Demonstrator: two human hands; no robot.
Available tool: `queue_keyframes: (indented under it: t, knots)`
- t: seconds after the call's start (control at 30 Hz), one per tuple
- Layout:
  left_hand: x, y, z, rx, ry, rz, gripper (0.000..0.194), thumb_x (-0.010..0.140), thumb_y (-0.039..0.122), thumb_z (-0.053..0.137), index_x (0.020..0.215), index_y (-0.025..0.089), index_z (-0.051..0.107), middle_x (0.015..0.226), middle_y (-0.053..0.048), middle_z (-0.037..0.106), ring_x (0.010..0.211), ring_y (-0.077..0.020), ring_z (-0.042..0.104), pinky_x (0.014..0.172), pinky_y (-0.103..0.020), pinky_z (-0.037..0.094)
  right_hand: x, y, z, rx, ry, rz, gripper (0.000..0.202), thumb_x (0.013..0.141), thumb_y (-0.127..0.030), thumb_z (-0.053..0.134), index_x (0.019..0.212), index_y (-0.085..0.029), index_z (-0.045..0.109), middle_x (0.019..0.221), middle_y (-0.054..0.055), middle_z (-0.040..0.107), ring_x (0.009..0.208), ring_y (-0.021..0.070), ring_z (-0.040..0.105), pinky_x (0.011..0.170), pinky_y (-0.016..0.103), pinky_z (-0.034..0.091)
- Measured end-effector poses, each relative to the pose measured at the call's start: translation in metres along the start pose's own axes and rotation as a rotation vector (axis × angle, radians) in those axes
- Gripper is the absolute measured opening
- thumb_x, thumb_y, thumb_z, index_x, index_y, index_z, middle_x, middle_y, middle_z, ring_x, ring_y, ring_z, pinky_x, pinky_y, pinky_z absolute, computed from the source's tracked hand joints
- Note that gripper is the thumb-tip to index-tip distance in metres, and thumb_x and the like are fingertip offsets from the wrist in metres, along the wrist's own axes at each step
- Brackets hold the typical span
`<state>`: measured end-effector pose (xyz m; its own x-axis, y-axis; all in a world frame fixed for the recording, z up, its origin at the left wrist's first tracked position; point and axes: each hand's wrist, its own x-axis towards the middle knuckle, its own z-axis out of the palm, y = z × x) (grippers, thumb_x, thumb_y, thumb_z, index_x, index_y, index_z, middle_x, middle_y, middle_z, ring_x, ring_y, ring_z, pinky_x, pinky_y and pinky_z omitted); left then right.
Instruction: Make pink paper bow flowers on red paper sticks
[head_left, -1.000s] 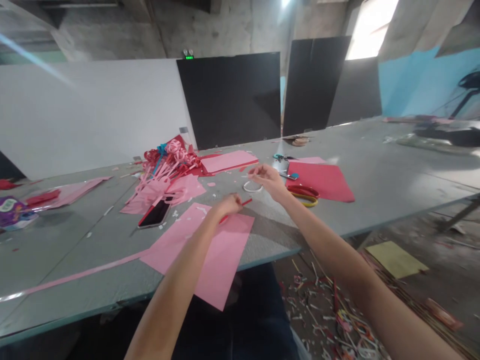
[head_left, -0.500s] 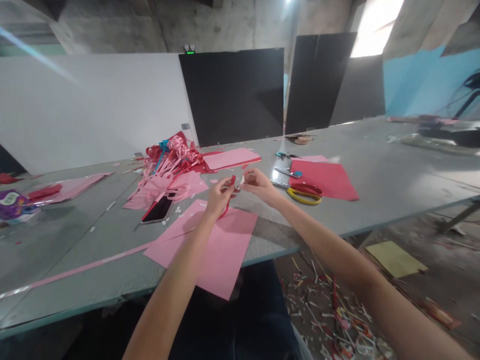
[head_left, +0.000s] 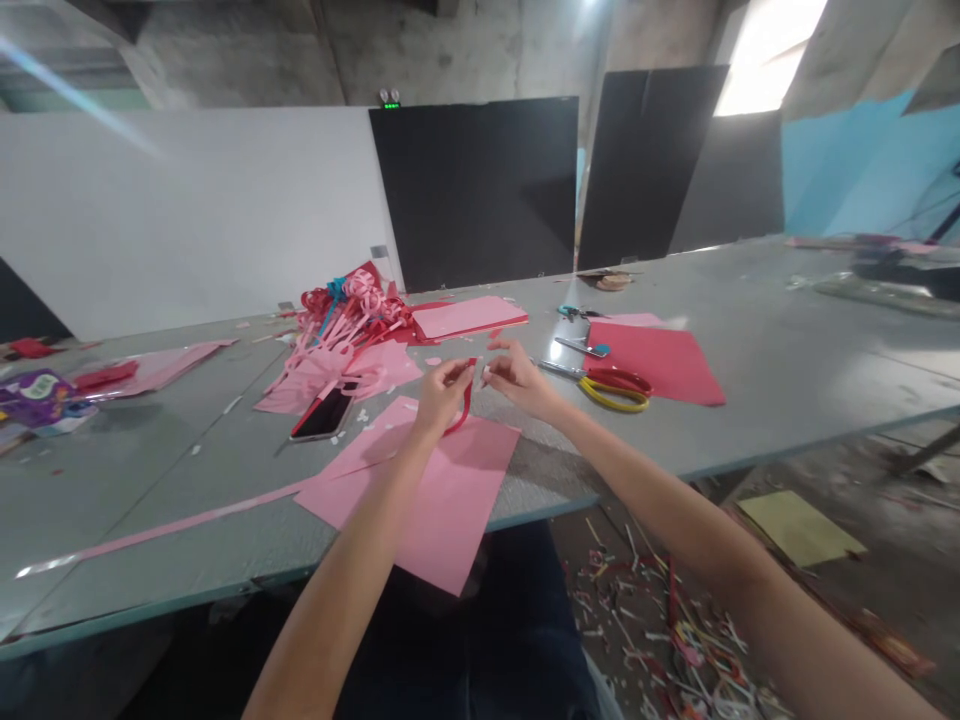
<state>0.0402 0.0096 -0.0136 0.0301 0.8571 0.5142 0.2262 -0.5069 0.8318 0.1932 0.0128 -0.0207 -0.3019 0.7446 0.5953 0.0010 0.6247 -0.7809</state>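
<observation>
Red paper strip (head_left: 467, 404), probably light, limp and easily torn, is pinched by the left hand (head_left: 438, 396) at the far edge of the pink sheet (head_left: 459, 500); best taken flat near its end. Beyond that sheet, whether the right hand (head_left: 520, 382) pinches anything, I cannot tell.

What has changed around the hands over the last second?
The left hand has raised the end of the red strip, and the right hand has come leftward, close to it. The earlier white ring no longer shows; something white appears at the right fingertips. The strip stays held; scissors, phone and pink sheet lie unmoved.
</observation>
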Motion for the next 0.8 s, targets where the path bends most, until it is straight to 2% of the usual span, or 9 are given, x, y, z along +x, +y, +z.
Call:
queue_keyframes:
  t: [0.1, 0.23, 0.4, 0.6, 0.7, 0.8]
  knots:
    - [-0.001, -0.003, 0.001, -0.022, -0.024, -0.022, 0.014, 0.073, 0.021, 0.058, 0.083, 0.019, 0.069, 0.091, -0.006, 0.070, 0.087, -0.0195, 0.062, 0.082, -0.034, 0.047, -0.001, 0.002, 0.001, -0.014, 0.027, -0.007, 0.028, 0.077, -0.029, 0.056, 0.090, -0.024, 0.032, 0.067, -0.004, 0.059, 0.064, 0.0134, 0.059, 0.061, 0.028, 0.042]
    - [-0.002, -0.005, 0.001, 0.019, -0.128, -0.013, 0.015, 0.074, 0.019, 0.055, 0.080, 0.017, 0.069, 0.083, -0.005, 0.070, 0.083, -0.0207, 0.063, 0.079, -0.036, 0.048, -0.001, 0.002, -0.001, -0.092, 0.078, 0.045, 0.034, 0.072, -0.030, 0.060, 0.077, -0.024, 0.027, 0.063, -0.005, 0.056, 0.061, 0.0143, 0.059, 0.059, 0.028, 0.041]
    - [-0.002, -0.005, 0.000, 0.113, -0.173, 0.015, 0.018, 0.075, 0.026, 0.055, 0.083, 0.020, 0.070, 0.082, -0.004, 0.070, 0.080, -0.0201, 0.063, 0.073, -0.033, 0.049, -0.003, -0.005, -0.007, -0.256, 0.047, 0.073, 0.029, 0.074, -0.029, 0.057, 0.074, -0.024, 0.028, 0.065, -0.003, 0.056, 0.062, 0.0146, 0.057, 0.059, 0.028, 0.039]
    - [-0.002, -0.003, -0.001, 0.223, -0.171, 0.050, 0.019, 0.075, 0.022, 0.053, 0.080, 0.022, 0.070, 0.078, -0.001, 0.071, 0.074, -0.0175, 0.064, 0.072, -0.030, 0.049, -0.002, -0.003, -0.010, -0.509, 0.037, 0.090, 0.018, 0.079, -0.031, 0.048, 0.074, -0.023, 0.032, 0.072, -0.001, 0.054, 0.066, 0.0145, 0.051, 0.064, 0.028, 0.038]
    - [-0.002, -0.003, -0.001, 0.266, -0.135, 0.058, 0.019, 0.076, 0.021, 0.052, 0.083, 0.021, 0.070, 0.084, -0.002, 0.071, 0.075, -0.0168, 0.064, 0.074, -0.029, 0.049, -0.003, -0.001, -0.008, -0.527, 0.053, 0.066, 0.020, 0.078, -0.031, 0.049, 0.074, -0.023, 0.032, 0.071, -0.001, 0.054, 0.066, 0.0147, 0.050, 0.063, 0.028, 0.037]
    - [-0.002, -0.002, -0.001, 0.309, -0.168, 0.051, 0.020, 0.078, 0.022, 0.051, 0.085, 0.019, 0.070, 0.086, -0.003, 0.071, 0.075, -0.0158, 0.064, 0.072, -0.027, 0.049, -0.003, -0.001, -0.006, -0.463, 0.044, 0.042, 0.023, 0.077, -0.033, 0.051, 0.075, -0.023, 0.030, 0.071, -0.001, 0.054, 0.066, 0.0152, 0.051, 0.062, 0.028, 0.037]
